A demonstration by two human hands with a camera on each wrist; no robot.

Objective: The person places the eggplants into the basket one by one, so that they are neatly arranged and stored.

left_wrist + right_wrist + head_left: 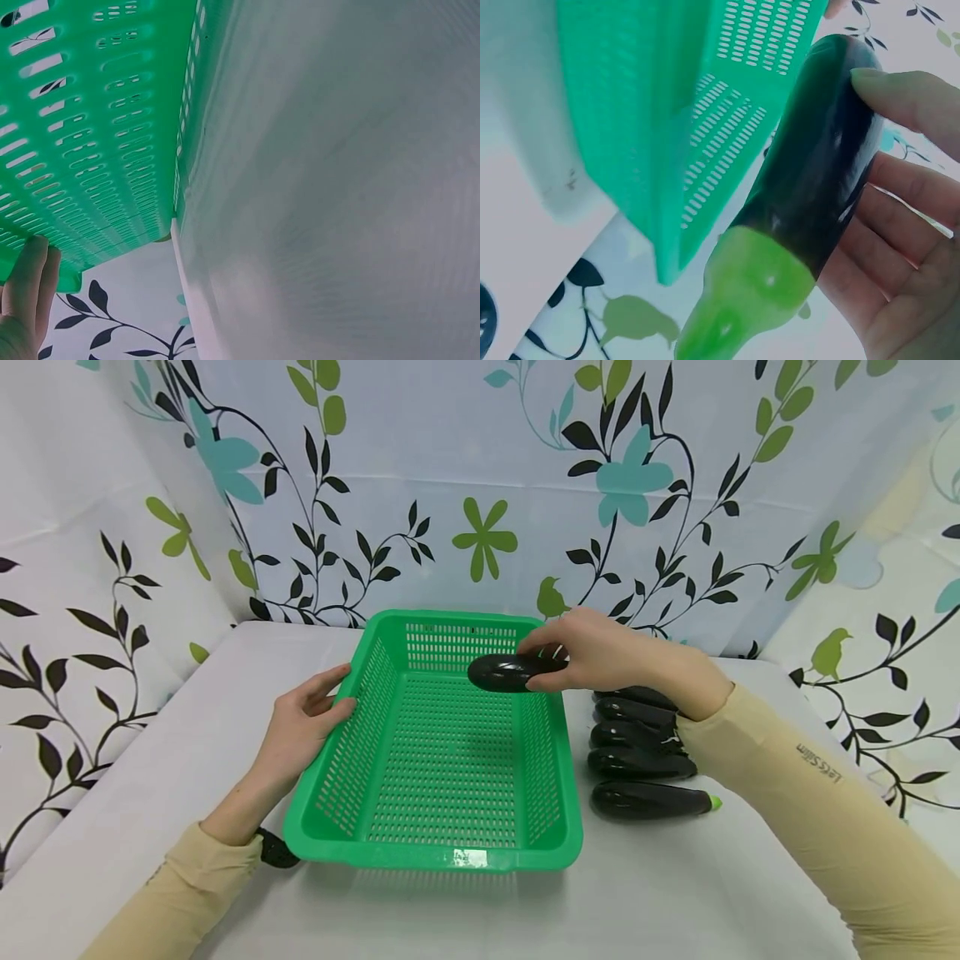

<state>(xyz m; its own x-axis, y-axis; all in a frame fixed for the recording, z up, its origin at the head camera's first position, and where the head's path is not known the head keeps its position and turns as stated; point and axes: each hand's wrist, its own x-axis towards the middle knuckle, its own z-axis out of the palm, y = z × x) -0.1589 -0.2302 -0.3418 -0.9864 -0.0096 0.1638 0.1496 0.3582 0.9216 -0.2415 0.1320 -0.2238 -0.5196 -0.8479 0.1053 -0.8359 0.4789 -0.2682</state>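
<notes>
An eggplant point(504, 673), glossy and dark with a green cap point(757, 281) seen in the right wrist view, is gripped between the thumb and fingers of my right hand point(592, 652). The hand holds it over the right back part of a green plastic basket point(435, 858). The basket has slotted walls, and its slotted floor shows bare in the head view. Against the basket's left side rests my left hand point(300, 718), thumb at the rim and fingers extended along the outer wall. In the left wrist view its fingers point(37, 289) lie against the slots.
Several more eggplants point(641, 762) lie in a column right of the basket, partly under my right forearm; the nearest point(652, 800) shows a green tip. A black object point(277, 850) sits by my left wrist. A patterned curtain point(480, 460) hangs behind the white table point(420, 922).
</notes>
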